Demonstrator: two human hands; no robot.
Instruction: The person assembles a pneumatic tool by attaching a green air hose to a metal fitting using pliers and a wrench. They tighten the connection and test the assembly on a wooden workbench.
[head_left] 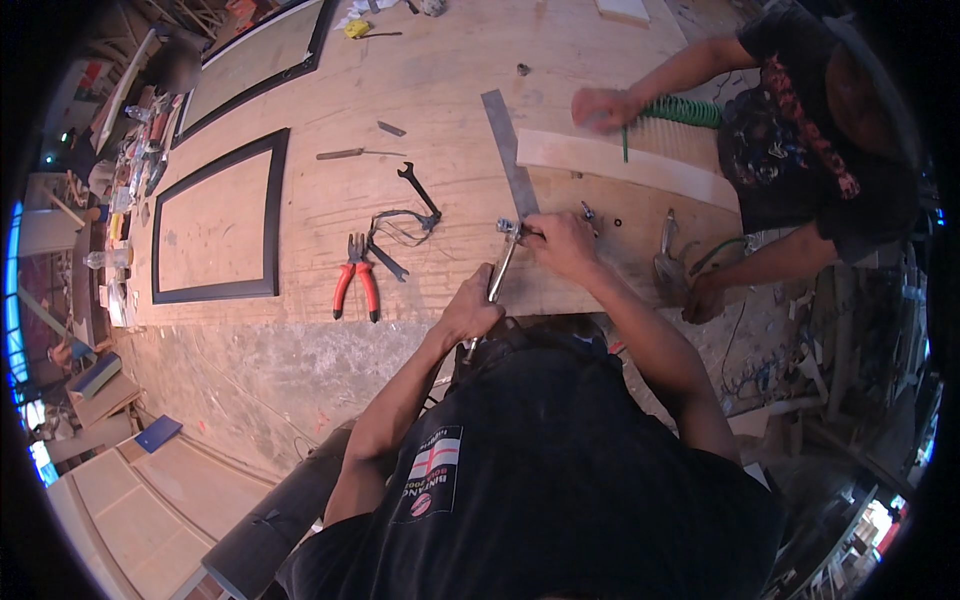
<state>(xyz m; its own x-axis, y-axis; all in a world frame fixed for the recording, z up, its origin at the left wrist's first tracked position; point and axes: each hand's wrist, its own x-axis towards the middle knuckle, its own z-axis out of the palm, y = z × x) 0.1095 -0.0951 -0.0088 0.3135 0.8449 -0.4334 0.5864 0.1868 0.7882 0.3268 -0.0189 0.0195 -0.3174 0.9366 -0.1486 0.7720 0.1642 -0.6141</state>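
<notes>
At the near edge of the plywood counter (420, 90), the person works a slim metal tool (503, 262) with both hands. The left hand (470, 312) is clenched around the lower end of the tool's shaft, close to the body, while the right hand (560, 243) is closed over its upper end, fingertips pinching at the small chrome head (508, 228) that shows just to the left of the knuckles. The tool runs on a slant between the two hands, head away from the body and handle toward it, so each hand touches one end and the bare shaft is visible between them.

To do this well, I judge the left hand should act as the anchor, holding the shaft steady without twisting, while the right hand does the fine work at the head; keeping the head over the counter rather than past its edge would stop any small loose part from falling to the floor. The steel ruler (511, 150) lies just beyond the head, nearly touching it, and is best left undisturbed.

Left of the hands, red-handled pliers (356, 285) lie near a black spanner (419, 188) and a tangle of dark strap (398, 228). Further left rests a black picture frame (222, 220). Across the counter, another person's hand (600, 107) rests on a pale wooden board (625, 163) beside a green coiled hose (685, 110).
</notes>
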